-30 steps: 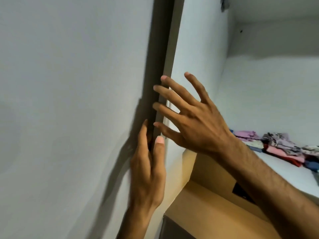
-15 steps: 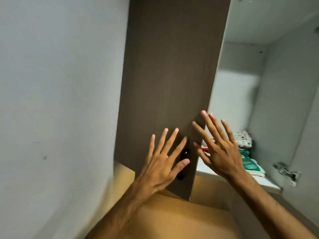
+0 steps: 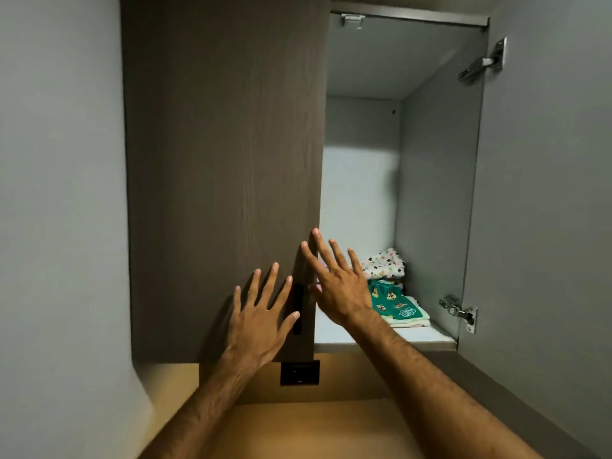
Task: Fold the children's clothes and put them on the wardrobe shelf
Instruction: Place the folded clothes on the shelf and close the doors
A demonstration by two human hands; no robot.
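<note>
A dark brown wardrobe door (image 3: 225,167) fills the left half of the cabinet front. My left hand (image 3: 258,323) lies flat on its lower part, fingers spread, beside the black handle (image 3: 298,309). My right hand (image 3: 337,286) is open at the door's right edge, fingers apart and empty. Behind it, folded children's clothes lie on the white shelf (image 3: 381,339): a green printed garment (image 3: 394,303) on top of pale pieces, and a white spotted garment (image 3: 385,261) further back.
The right wardrobe door (image 3: 543,193) stands open, with metal hinges (image 3: 458,309) on its inner face. A grey wall (image 3: 59,210) runs along the left. Below the cabinet is a tan wooden panel with a black switch plate (image 3: 299,372).
The left door has swung from nearly edge-on to almost closed. My left hand went from the door's edge to flat on its face; my right hand stays at its edge.
</note>
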